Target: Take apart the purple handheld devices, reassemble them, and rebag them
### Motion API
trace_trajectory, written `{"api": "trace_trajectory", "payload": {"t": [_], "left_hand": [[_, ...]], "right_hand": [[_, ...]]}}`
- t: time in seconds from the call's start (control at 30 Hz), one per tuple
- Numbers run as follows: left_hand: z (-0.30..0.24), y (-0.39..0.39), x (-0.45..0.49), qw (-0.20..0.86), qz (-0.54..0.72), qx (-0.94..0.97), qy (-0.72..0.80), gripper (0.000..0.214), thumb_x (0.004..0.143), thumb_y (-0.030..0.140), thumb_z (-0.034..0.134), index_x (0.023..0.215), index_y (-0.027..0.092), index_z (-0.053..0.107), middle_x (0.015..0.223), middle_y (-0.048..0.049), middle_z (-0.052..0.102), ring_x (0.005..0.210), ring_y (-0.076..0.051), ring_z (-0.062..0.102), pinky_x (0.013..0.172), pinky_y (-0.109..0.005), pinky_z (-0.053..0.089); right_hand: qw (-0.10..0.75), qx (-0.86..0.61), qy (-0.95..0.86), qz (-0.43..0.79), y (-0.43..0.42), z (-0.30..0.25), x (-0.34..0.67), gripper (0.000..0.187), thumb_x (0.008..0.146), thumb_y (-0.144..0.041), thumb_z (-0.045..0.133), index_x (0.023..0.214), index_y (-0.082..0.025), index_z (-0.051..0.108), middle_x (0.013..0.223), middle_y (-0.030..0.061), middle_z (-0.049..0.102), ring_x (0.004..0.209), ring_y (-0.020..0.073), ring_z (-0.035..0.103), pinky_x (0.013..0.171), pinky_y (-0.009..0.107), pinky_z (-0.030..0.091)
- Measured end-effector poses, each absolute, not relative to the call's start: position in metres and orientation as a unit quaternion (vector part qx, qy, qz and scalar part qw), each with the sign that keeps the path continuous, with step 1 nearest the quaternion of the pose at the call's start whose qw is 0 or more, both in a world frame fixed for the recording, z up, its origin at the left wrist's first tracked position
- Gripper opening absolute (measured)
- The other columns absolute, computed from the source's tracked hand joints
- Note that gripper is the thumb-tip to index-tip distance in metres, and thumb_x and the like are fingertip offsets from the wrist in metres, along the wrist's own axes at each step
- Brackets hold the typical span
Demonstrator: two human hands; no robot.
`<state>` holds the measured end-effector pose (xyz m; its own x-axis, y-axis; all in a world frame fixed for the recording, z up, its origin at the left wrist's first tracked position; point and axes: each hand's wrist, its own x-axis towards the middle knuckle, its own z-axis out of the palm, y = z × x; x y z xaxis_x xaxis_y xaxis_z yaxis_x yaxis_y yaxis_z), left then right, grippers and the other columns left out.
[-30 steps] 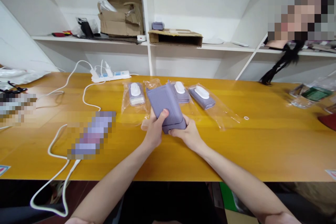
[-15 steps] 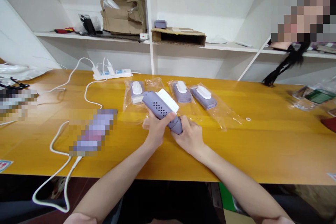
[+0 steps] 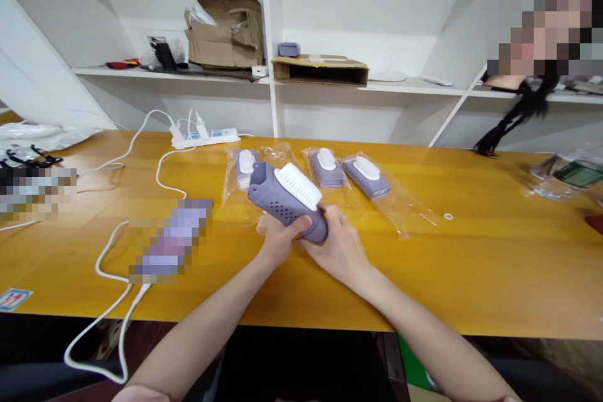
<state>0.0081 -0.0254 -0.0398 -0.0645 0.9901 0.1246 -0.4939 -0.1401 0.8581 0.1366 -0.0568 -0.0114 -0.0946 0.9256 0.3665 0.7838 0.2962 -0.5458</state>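
Observation:
Both hands hold a purple-grey plastic case with rows of small holes and a white ribbed oval piece on its upper side. It is tilted, its hollow end up to the left. My left hand is closed around the middle, thumb along the holed side. My right hand grips the rounded lower end; some of its fingers are hidden behind it. Just beyond lie similar purple-grey pieces with white oval parts in clear bags: a left one, a middle one and a right one.
A blurred-out phone on a white cable lies at left. Behind it is a power strip. A small white ring lies on the wooden table. Cardboard boxes sit on the shelf; a person's blurred-out face is at upper right.
The case has rolled in my hands, so its hollow end and the ribs of the white piece now show. My right hand's fingers have shifted on the lower end.

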Motion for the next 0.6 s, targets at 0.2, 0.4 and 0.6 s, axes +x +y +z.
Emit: {"api": "trace_trajectory", "payload": {"t": [0.2,0.4,0.6], "left_hand": [[-0.036,-0.032,0.009,0.612,0.615,0.385,0.314,0.052,0.04,0.035,0.085,0.086,0.02,0.065,0.078,-0.0034,0.07,0.076,-0.026,0.066,0.075,-0.041,0.053],[-0.036,-0.031,0.015,0.557,0.636,0.417,0.333,0.047,0.049,0.031,0.083,0.092,0.02,0.065,0.09,-0.0039,0.072,0.094,-0.026,0.066,0.087,-0.04,0.051],[-0.011,-0.028,0.006,0.607,0.671,0.311,0.29,0.048,0.06,0.044,0.07,0.1,0.018,0.065,0.082,-0.0059,0.071,0.085,-0.027,0.068,0.077,-0.038,0.054]], "right_hand": [[0.381,-0.466,-0.731,0.322,-0.051,0.0,0.143,0.081,0.053,-0.031,0.083,0.125,-0.021,0.048,0.116,0.0095,0.062,0.105,0.0277,0.061,0.085,0.042,0.05],[0.367,-0.573,-0.694,0.238,-0.056,-0.004,0.14,0.072,0.056,-0.036,0.077,0.119,-0.018,0.048,0.114,0.0123,0.059,0.103,0.031,0.06,0.082,0.047,0.049],[0.321,-0.523,-0.76,0.215,-0.066,0.001,0.141,0.062,0.06,-0.024,0.068,0.116,-0.021,0.042,0.106,0.0083,0.056,0.091,0.0249,0.06,0.076,0.041,0.049]]}}
